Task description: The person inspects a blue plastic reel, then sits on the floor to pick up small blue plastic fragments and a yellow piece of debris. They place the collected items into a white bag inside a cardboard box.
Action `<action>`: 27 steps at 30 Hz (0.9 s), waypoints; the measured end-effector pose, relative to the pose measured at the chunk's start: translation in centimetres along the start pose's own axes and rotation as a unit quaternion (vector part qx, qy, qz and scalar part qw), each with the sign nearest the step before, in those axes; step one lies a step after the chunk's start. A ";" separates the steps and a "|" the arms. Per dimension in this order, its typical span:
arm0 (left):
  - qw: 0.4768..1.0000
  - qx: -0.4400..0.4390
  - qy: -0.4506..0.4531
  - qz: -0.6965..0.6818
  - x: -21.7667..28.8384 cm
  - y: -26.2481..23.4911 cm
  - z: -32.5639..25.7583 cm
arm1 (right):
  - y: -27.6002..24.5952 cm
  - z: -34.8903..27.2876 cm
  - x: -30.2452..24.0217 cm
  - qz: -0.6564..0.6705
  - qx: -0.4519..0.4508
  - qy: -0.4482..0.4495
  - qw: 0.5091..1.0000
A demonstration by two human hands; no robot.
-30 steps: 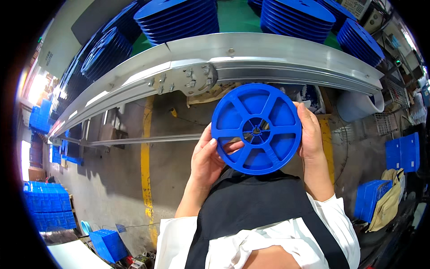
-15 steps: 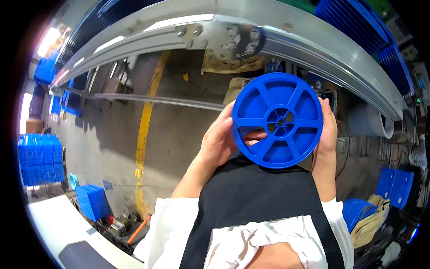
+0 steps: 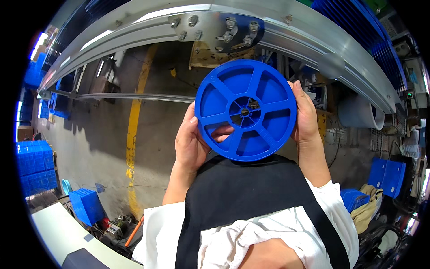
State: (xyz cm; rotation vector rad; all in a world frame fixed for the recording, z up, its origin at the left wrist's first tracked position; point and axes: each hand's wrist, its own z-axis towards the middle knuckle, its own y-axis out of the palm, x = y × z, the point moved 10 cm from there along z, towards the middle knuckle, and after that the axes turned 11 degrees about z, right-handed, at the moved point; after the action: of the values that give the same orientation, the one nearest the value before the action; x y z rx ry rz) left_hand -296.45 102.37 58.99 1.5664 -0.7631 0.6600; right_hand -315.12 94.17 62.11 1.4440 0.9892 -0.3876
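Observation:
A round blue plastic reel (image 3: pixel 276 115) with spokes and an open hub is held up in front of my black apron. My left hand (image 3: pixel 190 139) grips its left edge, the thumb on the near face and fingers reaching behind, where they show through a gap between the spokes. At the right edge my right hand (image 3: pixel 306 112) is closed on the rim; most of its fingers are hidden behind the reel. The reel's flat face is turned up toward me.
A metal conveyor frame (image 3: pixel 148 28) with a bolted plate (image 3: pixel 215 33) crosses ahead. Blue stacked parts (image 3: pixel 354 31) stand beyond it at right. At left are blue crates (image 3: pixel 36 161), with a white table (image 3: pixel 67 228) nearer me. A white bin (image 3: pixel 358 113) sits at right.
Both hands have carried the reel to the left in view and slightly up, turning it a little. The grip on it stays the same.

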 end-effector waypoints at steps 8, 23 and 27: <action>1.000 -0.007 0.011 0.020 1.1 -2.1 -1.3 | 0.9 0.7 1.9 -0.031 -0.005 -0.001 0.999; 0.999 -0.025 0.018 -0.021 2.6 -5.6 -4.3 | 3.2 1.1 8.2 0.028 0.046 0.091 0.994; 1.000 -0.002 0.026 -0.003 2.9 -7.2 -4.8 | 4.5 1.4 8.1 -0.030 0.005 0.071 0.997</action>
State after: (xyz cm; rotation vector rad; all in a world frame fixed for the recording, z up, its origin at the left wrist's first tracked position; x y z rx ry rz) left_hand -288.94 107.30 57.42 1.5418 -0.7217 0.6918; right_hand -306.65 96.22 58.71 1.4700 1.1485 -0.3376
